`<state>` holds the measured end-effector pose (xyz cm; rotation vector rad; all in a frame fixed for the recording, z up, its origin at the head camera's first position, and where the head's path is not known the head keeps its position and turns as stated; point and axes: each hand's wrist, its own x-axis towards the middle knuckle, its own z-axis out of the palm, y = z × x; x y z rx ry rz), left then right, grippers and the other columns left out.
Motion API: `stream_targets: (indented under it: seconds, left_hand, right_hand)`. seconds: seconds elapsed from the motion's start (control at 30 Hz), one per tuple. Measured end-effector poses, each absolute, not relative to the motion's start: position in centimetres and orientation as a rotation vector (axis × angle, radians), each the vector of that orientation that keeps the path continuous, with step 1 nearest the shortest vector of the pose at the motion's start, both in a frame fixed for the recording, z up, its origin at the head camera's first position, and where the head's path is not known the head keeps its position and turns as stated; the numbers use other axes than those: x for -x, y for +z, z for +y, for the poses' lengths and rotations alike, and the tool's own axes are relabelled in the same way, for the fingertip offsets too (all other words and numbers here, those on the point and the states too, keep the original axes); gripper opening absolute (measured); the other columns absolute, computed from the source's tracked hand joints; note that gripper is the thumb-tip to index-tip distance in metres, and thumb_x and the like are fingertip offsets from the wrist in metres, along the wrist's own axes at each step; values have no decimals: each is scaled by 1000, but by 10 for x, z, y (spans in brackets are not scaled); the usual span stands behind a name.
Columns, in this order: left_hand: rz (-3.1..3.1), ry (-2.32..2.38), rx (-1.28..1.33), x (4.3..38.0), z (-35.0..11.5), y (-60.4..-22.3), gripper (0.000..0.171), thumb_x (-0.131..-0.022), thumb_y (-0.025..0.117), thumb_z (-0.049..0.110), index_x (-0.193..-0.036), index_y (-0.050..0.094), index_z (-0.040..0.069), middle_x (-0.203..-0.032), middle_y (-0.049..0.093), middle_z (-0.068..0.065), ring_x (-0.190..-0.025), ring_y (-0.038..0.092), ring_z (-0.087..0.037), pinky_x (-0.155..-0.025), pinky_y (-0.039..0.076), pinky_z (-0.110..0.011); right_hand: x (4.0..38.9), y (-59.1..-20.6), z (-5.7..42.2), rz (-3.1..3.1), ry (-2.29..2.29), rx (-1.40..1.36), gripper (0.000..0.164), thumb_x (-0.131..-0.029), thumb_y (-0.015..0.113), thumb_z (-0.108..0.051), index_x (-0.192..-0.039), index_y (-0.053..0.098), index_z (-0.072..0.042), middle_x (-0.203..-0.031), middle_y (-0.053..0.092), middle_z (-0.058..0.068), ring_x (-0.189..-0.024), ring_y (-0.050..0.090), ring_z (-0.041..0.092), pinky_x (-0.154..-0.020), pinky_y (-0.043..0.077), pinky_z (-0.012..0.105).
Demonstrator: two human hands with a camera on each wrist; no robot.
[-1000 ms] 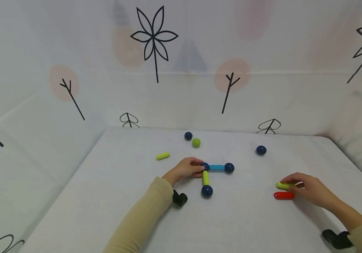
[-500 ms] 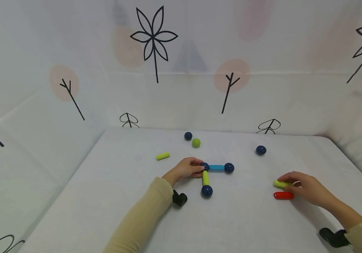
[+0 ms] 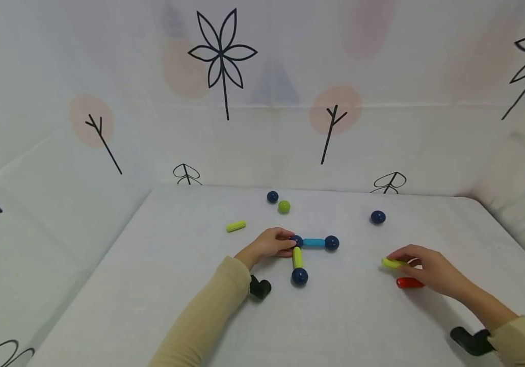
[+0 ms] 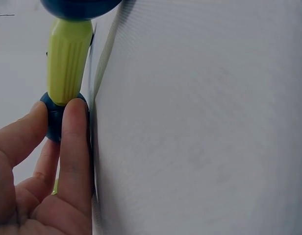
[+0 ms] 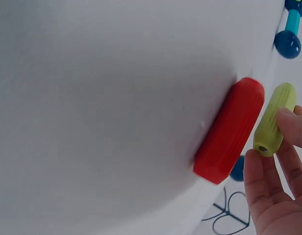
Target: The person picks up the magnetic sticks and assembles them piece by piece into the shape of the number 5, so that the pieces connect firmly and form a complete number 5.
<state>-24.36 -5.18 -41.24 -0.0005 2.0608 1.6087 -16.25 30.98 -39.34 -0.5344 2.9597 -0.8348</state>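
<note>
In the head view, my left hand (image 3: 269,243) pinches a dark blue ball (image 3: 297,240) at the corner of an L-shaped construction. From that ball a light blue rod (image 3: 314,243) runs right to a second dark blue ball (image 3: 332,243). A yellow-green rod (image 3: 297,258) joins it to a third dark blue ball (image 3: 299,277) nearer the front. The left wrist view shows thumb and fingers around the corner ball (image 4: 54,120). My right hand (image 3: 432,270) holds a loose yellow-green rod (image 5: 276,115) between thumb and fingers. Beside it on the table lies a red rod (image 5: 231,132), partly covered in the head view.
Farther back lie a dark blue ball (image 3: 272,197), a green ball (image 3: 284,206) and another yellow-green rod (image 3: 236,226). One more dark blue ball (image 3: 378,217) sits at the back right. A patterned cloth (image 3: 262,142) hangs behind the white table (image 3: 175,214).
My right hand has moved left and slightly toward the back with the yellow-green rod, past the red rod. The left hand and the L-shaped construction have stayed in place.
</note>
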Motion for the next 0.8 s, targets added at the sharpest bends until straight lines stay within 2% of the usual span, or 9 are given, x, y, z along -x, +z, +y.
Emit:
stream_targets:
  seconds: [0.57, 0.8]
  left_hand:
    - [2065, 1608, -13, 244, -52, -412, 36, -98, 65, 9, -132, 59, 2, -117, 62, -11, -93, 67, -16, -81, 57, -27]
    - [2066, 1602, -13, 245, -52, -414, 36, -97, 65, 9, -132, 59, 3, -115, 62, -11, -92, 67, -16, -80, 57, -26]
  right_hand:
    - [165, -387, 274, 2909, -982, 768, 28, -82, 73, 9, -107, 71, -4, -103, 69, 4, -91, 60, 3, -75, 56, 23]
    - [166, -388, 260, 2879, -1027, 854, 30, -81, 74, 9, -107, 71, -5, -101, 69, 1, -89, 60, 4, -74, 56, 24]
